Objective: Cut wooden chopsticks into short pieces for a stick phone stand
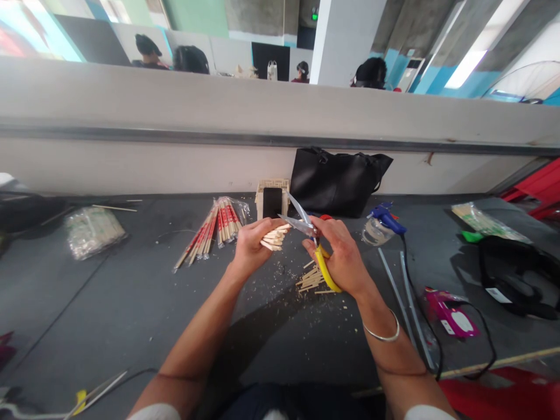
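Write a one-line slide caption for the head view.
Left hand grips a bundle of wooden sticks; right hand holds open scissors beside it.

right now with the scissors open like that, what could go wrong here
The scissors' open blades, held in the right hand, are close to the left hand's fingers, so a slip could nick them.
Ends cut from the bundled sticks might drop and scatter among the loose short pieces below.
A snagged cord could tug the blue glue gun off the clear container.
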The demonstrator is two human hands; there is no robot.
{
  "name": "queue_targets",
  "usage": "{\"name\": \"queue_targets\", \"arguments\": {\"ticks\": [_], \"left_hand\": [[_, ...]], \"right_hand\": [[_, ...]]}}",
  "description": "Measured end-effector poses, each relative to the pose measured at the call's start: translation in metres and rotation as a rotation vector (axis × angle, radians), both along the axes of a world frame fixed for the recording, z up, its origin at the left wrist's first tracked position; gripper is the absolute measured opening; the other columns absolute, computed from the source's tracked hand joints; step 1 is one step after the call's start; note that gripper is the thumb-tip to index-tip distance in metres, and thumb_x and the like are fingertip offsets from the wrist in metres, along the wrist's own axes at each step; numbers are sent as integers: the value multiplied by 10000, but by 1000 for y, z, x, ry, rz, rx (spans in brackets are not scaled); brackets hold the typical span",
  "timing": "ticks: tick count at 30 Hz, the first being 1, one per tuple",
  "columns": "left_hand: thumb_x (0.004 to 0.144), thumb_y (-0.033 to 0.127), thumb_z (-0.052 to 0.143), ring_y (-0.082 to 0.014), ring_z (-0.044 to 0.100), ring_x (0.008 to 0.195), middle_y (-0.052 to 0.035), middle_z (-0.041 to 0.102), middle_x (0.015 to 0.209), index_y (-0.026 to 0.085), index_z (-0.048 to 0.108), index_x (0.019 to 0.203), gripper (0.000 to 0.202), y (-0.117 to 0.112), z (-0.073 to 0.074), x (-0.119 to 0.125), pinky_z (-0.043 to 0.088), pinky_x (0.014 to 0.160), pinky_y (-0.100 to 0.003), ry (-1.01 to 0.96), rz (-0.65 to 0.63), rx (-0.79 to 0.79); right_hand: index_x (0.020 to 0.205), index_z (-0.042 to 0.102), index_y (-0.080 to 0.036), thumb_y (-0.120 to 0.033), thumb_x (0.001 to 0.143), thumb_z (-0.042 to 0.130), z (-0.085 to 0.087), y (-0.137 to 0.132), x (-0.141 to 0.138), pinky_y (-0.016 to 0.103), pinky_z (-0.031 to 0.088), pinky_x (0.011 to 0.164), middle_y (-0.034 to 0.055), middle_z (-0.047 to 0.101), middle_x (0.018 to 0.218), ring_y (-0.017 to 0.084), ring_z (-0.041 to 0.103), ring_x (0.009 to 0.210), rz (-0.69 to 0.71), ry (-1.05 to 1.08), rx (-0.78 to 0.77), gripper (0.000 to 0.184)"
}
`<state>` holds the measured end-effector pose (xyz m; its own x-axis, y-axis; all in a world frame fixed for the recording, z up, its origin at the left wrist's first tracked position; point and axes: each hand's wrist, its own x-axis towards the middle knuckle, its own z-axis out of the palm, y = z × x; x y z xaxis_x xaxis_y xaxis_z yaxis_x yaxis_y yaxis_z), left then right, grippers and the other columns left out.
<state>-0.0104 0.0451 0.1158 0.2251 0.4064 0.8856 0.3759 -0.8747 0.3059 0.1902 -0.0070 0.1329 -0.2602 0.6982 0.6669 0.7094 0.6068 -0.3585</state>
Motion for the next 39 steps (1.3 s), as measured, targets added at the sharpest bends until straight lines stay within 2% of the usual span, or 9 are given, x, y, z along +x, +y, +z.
{"name": "queue_targets", "arguments": {"ticks": [13, 17, 21, 29, 39], "left_hand": [[927, 138, 606, -53, 616, 540, 26, 687, 649, 163, 683, 881, 94, 0, 1, -1, 448, 494, -140, 5, -36, 41], [918, 104, 595, -55, 634, 559, 24, 697, 657, 164, 677, 873, 111, 1, 1, -2, 446, 492, -137, -2, -52, 51], [911, 89, 585, -59, 646, 569, 16, 715, 676, 166, 675, 859, 129, 0, 2, -3, 452, 492, -140, 0, -51, 43], [926, 160, 594, -62, 620, 524, 13, 697, 635, 170, 683, 803, 152, 0, 4, -5, 443, 468, -152, 8, -47, -2], [901, 134, 600, -55, 601, 500, 20, 705, 646, 175, 669, 780, 145, 1, 3, -6, 409, 447, -151, -22, -67, -4]], "right_hand": [[1265, 587, -223, -240, 964, 564, -6, 4, 4, 348, 537, 788, 48, 631, 901, 208, 604, 849, 22, -18, 50, 302], [1277, 590, -244, -216, 954, 560, -6, 4, 6, 321, 535, 723, 36, 610, 881, 190, 594, 796, 51, 8, 19, 326], [1287, 601, -227, -197, 936, 565, -7, 5, 7, 322, 537, 724, 41, 610, 885, 185, 590, 781, 61, 1, 44, 354], [1273, 618, -227, -172, 904, 566, -10, 5, 7, 322, 523, 690, 33, 607, 860, 183, 577, 744, 26, -24, 94, 377], [1261, 639, -213, -133, 873, 547, -11, 6, 8, 316, 526, 680, 31, 609, 830, 181, 576, 727, -1, -55, 124, 407]]}}
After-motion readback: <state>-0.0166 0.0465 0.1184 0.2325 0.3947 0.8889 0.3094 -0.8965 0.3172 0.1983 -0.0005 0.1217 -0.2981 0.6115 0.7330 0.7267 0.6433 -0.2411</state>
